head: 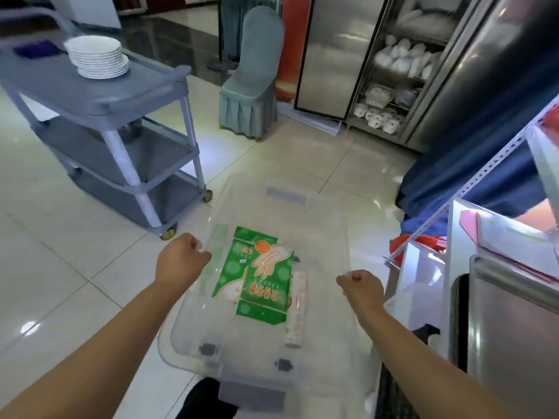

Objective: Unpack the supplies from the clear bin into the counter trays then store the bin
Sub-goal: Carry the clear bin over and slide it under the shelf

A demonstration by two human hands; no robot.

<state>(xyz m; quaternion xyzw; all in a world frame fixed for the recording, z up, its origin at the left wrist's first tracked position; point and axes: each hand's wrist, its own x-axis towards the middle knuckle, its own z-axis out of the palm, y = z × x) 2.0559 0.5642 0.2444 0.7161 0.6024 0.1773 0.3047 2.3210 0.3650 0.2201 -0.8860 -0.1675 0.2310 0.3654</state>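
Glossy cream floor (60, 237) tiles run across the room. A grey three-shelf cart (121, 95) stands at the left with a stack of white plates (98, 57) on its top shelf. A chair (251, 86) in a pale teal cover stands further back, next to an open steel cabinet (393, 71) with white crockery on its racks. A steel counter (514, 313) edges the right side.

The bin (332, 213) is straight ahead of the person, between the two forearms, its long axis pointing away. It is clear plastic with rounded corners, and the tiles show plainly through its walls and bottom. A grey strip marks each short end, and two small grey fittings show through near the close end. I cannot tell whether it rests on the floor or hangs above it.

The left hand (184, 255) is on the left long rim, fingers curled tight over the edge. The right hand (361, 287) grips the right long rim the same way, knuckles up, closed round the plastic.

Two green packets (257, 273) lie flat in the bin, overlapping, each printed with a pale glove shape, an orange disc and white lettering. Just beside them on the right lies a white tube (298, 309), set lengthwise and touching the nearer packet's edge. The tube's print is too small to read.
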